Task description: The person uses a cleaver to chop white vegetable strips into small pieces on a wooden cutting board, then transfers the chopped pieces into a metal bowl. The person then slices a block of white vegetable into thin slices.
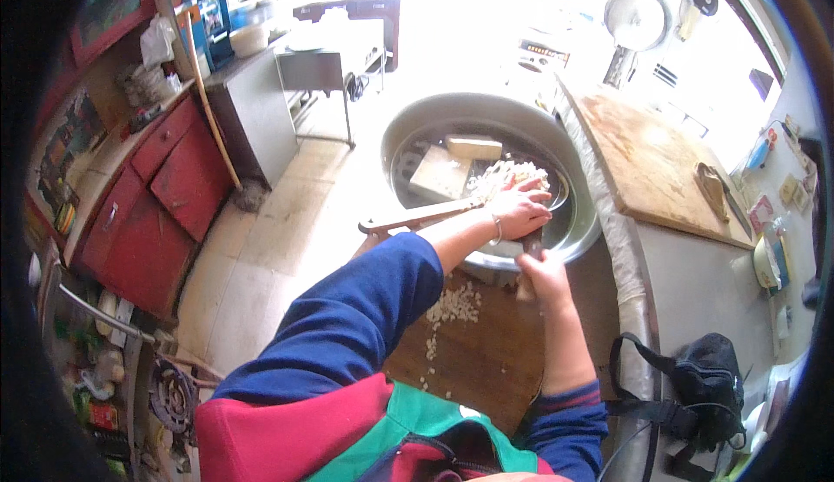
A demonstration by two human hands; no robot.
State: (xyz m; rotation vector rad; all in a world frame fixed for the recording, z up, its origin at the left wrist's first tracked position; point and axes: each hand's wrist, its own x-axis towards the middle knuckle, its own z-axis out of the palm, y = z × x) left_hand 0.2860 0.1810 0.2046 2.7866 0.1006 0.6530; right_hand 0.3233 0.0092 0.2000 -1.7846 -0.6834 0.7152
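A large round metal basin (pixel 417 113) stands before me, with wooden blocks (pixel 440 174) and a heap of pale chopped pieces (pixel 502 179) inside it. My left hand (pixel 518 211), a bangle at its wrist, lies palm down over the near edge of the heap, fingers spread; what is under the palm is hidden. Just nearer to me, my right hand (pixel 546 276) is closed around the handle of a tool (pixel 533 247), whose working end is mostly hidden by my left hand. Beside my left wrist, a long wooden piece (pixel 417 216) crosses the basin's rim.
Pale crumbs (pixel 456 303) are scattered on a brown wooden surface below the basin. On the right, a counter (pixel 690 267) carries a large wooden board (pixel 651 149) with a knife (pixel 736 211), and a black bag (pixel 707 378). Red cabinets (pixel 150 215) line the left.
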